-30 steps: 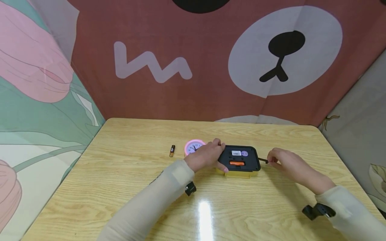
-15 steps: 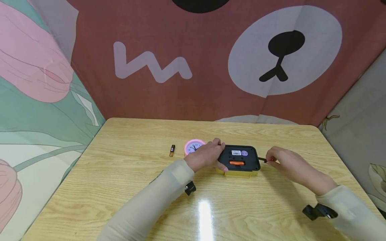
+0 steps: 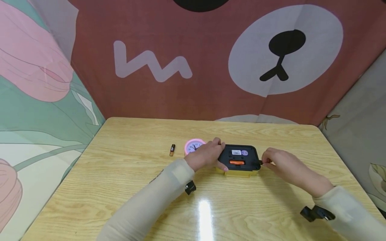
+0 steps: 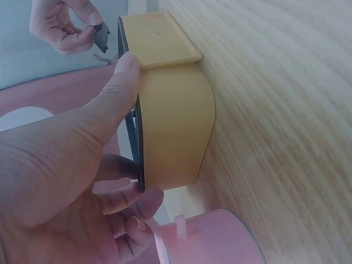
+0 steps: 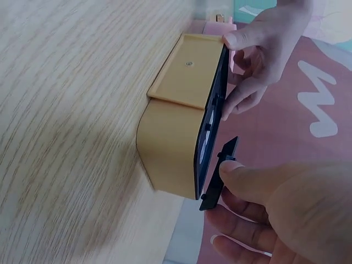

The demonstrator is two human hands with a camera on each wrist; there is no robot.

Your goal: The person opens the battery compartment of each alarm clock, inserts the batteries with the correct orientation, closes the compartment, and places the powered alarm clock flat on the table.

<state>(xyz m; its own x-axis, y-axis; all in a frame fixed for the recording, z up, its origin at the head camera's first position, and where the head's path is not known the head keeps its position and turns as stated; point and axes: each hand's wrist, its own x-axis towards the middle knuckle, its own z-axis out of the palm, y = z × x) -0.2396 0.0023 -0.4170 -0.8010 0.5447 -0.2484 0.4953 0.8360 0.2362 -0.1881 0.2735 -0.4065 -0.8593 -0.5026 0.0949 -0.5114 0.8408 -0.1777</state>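
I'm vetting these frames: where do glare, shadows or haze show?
Head view: a bright glare streak on the table, a soft shadow below the right hand, and print on the white label too small to read; left wrist view: pale and hazy, though the yellow box has a clear outline; right wrist view: hazy too, with soft shadow on the table.

Over my feed I make out a yellow case (image 4: pixel 175 121) with a black back (image 3: pixel 252 160), orange battery (image 3: pixel 237 163), black cover (image 5: pixel 220 177), pink-rimmed clock (image 3: pixel 193 146), wood-grained table (image 3: pixel 90 187), brownish-red backdrop (image 3: pixel 208 95).
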